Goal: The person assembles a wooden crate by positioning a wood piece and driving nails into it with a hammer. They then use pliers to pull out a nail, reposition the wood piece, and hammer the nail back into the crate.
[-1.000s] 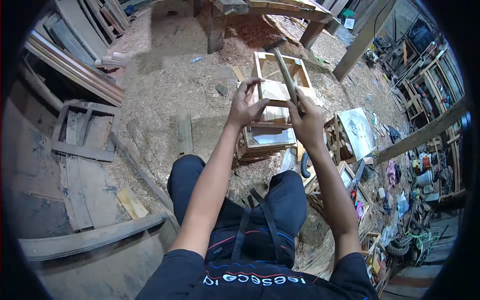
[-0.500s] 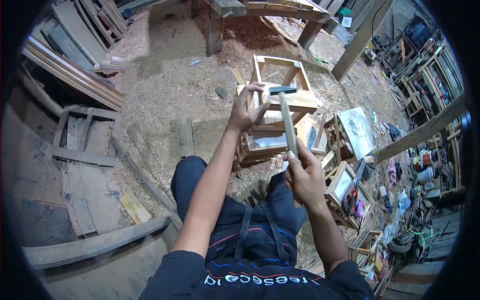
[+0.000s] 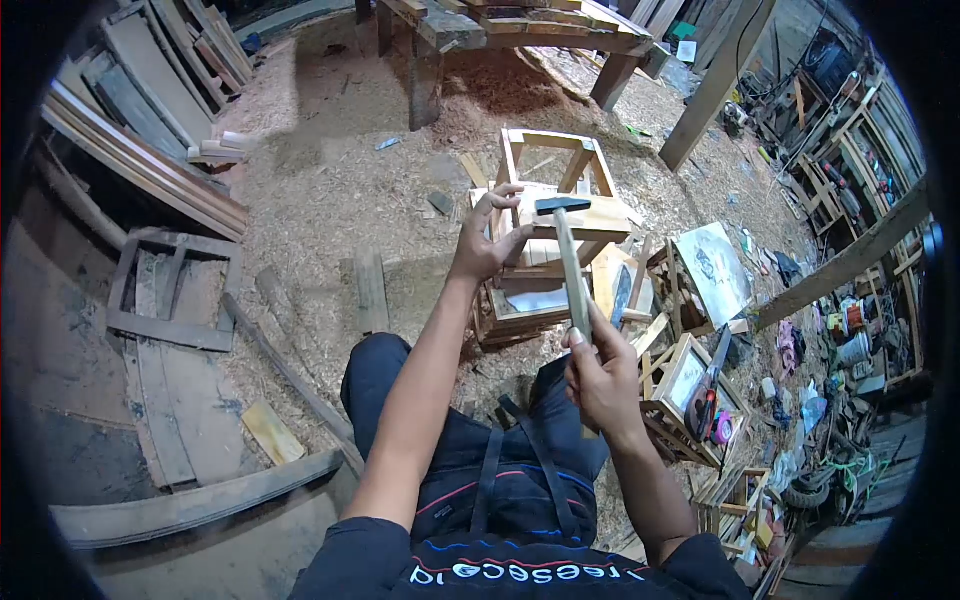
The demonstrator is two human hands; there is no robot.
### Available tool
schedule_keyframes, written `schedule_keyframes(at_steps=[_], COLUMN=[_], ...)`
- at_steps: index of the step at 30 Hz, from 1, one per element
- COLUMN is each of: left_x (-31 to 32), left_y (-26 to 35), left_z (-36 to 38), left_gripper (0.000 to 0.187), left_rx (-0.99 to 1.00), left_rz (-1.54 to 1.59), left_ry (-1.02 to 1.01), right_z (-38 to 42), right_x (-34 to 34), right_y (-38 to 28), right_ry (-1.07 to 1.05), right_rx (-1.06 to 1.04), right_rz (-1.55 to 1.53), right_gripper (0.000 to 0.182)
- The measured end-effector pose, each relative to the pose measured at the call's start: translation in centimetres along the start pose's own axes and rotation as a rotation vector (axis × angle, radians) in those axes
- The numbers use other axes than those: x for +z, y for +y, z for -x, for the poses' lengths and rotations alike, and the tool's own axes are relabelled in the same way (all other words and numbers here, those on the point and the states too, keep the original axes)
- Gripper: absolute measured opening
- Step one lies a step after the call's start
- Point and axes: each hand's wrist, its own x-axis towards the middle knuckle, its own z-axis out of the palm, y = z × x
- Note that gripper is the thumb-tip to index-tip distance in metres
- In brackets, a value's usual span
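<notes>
My right hand (image 3: 603,385) is wrapped around the wooden handle of a hammer (image 3: 572,262). The hammer's dark head (image 3: 563,205) overlaps the near board of a small pale wooden frame (image 3: 598,222). At that frame's left side, my left hand (image 3: 487,240) has its thumb and fingers closed around the edge. Under the frame is a stack of wooden pieces (image 3: 515,322), standing on the floor just beyond my knees.
Right of the stack lie a picture panel (image 3: 713,270) and a wooden box (image 3: 690,390) bearing a handsaw (image 3: 712,375) and a pink tape roll (image 3: 722,425). A workbench (image 3: 560,40) stands ahead, with a post (image 3: 715,90) beside it. Boards (image 3: 150,165) lean at left; shavings cover the floor.
The frame, hammer and both hands sit slightly lower in view, along with much of the scene. The hammer head stays over the near board; both grips are unchanged.
</notes>
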Motion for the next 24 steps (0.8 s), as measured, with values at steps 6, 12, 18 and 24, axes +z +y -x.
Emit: schedule_keyframes(at_steps=[6,12,18,24], left_x=[0.5,1.0,0.2,0.4], left_y=[1.5,1.6,1.4,2.0], left_z=[0.0,0.3,0.0,-0.2], left_gripper=[0.046,0.057,0.06,0.058], left_rx=[-0.054,-0.091,-0.16,-0.139], left_rz=[0.008,0.121,0.084,0.178], left_ry=[0.024,0.085,0.03,0.039], right_z=[-2.0,-1.0,-0.8,-1.3], right_x=[-1.2,0.4,-0.5,-1.3], right_y=[1.6,1.9,1.8,2.0], right_ry=[0.002,0.074,0.043,0.066], right_rx=[-0.099,-0.073,-0.048,-0.014], right_rz=[0.166,0.033,-0.064,0.19], right_gripper=[0.052,0.05,0.052,0.05])
